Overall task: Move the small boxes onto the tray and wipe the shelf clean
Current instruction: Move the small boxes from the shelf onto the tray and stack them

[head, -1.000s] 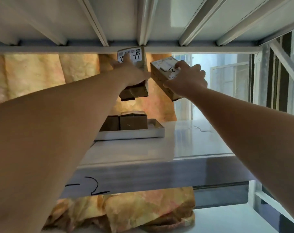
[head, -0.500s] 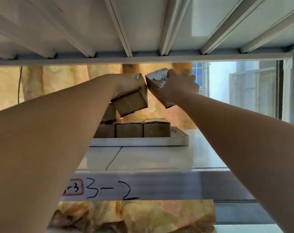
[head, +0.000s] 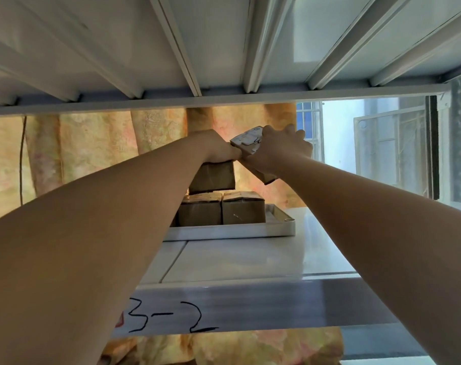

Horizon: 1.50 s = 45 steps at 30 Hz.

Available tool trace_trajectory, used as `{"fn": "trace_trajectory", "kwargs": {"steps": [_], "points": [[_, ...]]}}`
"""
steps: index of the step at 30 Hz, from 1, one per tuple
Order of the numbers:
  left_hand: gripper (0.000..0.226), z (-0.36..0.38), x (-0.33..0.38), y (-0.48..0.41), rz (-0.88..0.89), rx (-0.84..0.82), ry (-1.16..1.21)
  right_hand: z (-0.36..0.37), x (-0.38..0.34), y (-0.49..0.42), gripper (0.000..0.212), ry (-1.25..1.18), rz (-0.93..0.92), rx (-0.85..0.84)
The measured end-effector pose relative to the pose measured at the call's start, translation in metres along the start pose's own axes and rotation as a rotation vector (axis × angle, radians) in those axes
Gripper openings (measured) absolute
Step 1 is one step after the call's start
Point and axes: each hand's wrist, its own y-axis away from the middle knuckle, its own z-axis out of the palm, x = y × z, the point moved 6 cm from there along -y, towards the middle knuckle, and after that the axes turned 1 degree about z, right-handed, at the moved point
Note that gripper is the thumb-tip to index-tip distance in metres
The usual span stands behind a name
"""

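Boxes (head: 243, 209) first: where are they?
— Two brown cardboard ones stand side by side, touching, in the tray (head: 229, 231), a shallow pale one resting on the shelf (head: 250, 256). Two more are held in the air above the tray, one in each hand.

What lies left of the tray?
— A yellow patterned curtain (head: 92, 143) hangs behind it and to its left. The left arm crosses in front, so the tray's left end is hidden.

And the left hand?
— The left hand (head: 213, 147) is over the tray, fingers curled down around the top of the left box (head: 213, 179). That box hangs just above the tray's left-hand box. I cannot tell whether the two touch.

The right hand?
— The right hand (head: 279, 148) is above the tray's right part, wrapped round the right box (head: 247, 140). This box is tilted, its white-labelled face turned up and toward the left hand. The two hands meet, knuckles against thumb, above the tray.

Anything right of the tray?
— Glossy white shelf surface, then a window (head: 382, 146) beyond. In front of the tray, the shelf's front edge carries handwritten writing (head: 171, 317), "3-2". Over the tray runs the ribbed underside of an upper shelf (head: 224, 48).
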Motion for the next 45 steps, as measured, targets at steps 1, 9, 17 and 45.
{"fn": "trace_trajectory", "kwargs": {"steps": [1, 9, 17, 45], "points": [[0.062, -0.002, 0.002, -0.003, 0.010, 0.021, -0.047, 0.000, 0.001, -0.001, 0.073, 0.001, 0.004, -0.001], [0.068, 0.007, -0.008, -0.015, -0.003, -0.128, -0.236, 0.008, 0.001, -0.001, 0.076, -0.061, 0.047, -0.094], [0.079, 0.022, -0.022, -0.024, 0.046, -0.102, -0.307, 0.025, -0.016, 0.004, 0.070, -0.077, 0.039, -0.137], [0.059, 0.022, -0.064, 0.021, 0.387, 0.107, -0.055, 0.063, -0.012, -0.005, 0.064, -0.237, 0.016, -0.165]]}}
